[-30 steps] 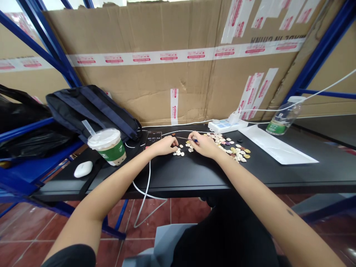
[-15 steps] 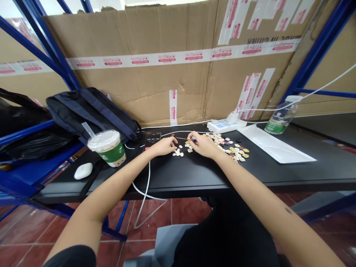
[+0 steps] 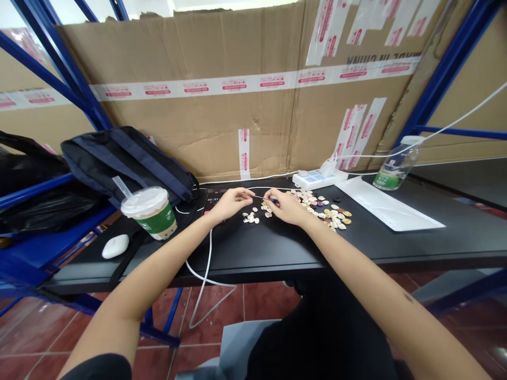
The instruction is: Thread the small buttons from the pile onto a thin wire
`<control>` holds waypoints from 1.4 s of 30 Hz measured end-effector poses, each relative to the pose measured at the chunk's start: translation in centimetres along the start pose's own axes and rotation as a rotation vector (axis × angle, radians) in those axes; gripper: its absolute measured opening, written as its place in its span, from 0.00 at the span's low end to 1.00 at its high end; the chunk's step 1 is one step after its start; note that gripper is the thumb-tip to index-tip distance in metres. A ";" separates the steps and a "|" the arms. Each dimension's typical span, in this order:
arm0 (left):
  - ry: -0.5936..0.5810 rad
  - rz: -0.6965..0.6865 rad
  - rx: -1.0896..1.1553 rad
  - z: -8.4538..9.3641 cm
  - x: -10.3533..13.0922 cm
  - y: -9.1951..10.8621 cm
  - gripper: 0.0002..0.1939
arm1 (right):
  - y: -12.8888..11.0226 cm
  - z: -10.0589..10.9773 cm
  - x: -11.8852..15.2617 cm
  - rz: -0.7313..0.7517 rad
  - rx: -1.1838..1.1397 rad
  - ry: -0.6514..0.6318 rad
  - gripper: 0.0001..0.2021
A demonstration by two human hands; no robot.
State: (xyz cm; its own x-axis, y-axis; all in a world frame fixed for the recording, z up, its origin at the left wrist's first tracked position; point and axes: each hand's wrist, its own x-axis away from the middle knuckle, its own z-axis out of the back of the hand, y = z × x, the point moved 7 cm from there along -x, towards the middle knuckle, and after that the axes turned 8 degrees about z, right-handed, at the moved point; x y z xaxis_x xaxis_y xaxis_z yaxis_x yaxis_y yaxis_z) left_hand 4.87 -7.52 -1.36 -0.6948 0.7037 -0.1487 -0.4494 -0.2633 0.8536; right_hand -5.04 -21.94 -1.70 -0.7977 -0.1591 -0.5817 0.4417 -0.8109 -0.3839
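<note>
In the head view my right hand [image 3: 285, 206] is closed on a thin metal rod tool with a dark blue handle [image 3: 275, 200], its shaft pointing left. My left hand [image 3: 234, 203] is pinched at the tool's tip; what its fingers hold is too small to make out. Below and between my hands lies a small group of white buttons [image 3: 250, 217]. A few pale and yellowish buttons [image 3: 266, 209] sit beside my right fingertips. Behind and right of my right hand spreads a larger pile of mixed buttons [image 3: 335, 215].
A phone [image 3: 213, 199] lies behind my left hand. Leftward stand a lidded drink cup [image 3: 152, 214], a white earbud case [image 3: 115, 246] and a backpack [image 3: 130, 163]. A power strip [image 3: 317, 179], white envelope [image 3: 388, 206] and bottle [image 3: 398, 164] are rightward. A white cable [image 3: 206, 274] hangs over the front edge.
My left hand has risen slightly and its fingertips have come up to the tool's tip. My right hand keeps its grip on the tool. The view has shifted slightly.
</note>
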 end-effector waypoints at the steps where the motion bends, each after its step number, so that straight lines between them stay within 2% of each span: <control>1: 0.006 0.018 0.051 -0.1 0.2 0.0 0.13 | 0.0 0.0 0.0 0.008 -0.014 0.008 0.08; 5: -0.007 0.080 0.217 -1.0 0.9 0.1 0.15 | 0.3 -0.4 -0.2 0.030 -0.095 0.024 0.10; 10: -0.065 0.075 0.334 -2.2 1.5 0.8 0.13 | 0.3 -0.8 -0.3 0.055 -0.198 0.020 0.12; 31: -0.038 0.075 0.309 -2.2 2.0 0.9 0.12 | 0.1 -1.0 -0.2 0.039 -0.280 -0.020 0.11; 42: -0.016 0.059 0.343 -2.1 1.8 0.7 0.13 | 0.3 -0.8 -0.3 0.066 -0.275 0.021 0.11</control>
State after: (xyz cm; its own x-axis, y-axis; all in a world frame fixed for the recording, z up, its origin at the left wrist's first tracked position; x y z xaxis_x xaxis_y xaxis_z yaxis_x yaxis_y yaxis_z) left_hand 2.12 -7.83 -2.12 -0.7041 0.7046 -0.0884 -0.1918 -0.0688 0.9790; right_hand -4.30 -21.62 -2.20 -0.7561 -0.1923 -0.6255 0.5895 -0.6151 -0.5236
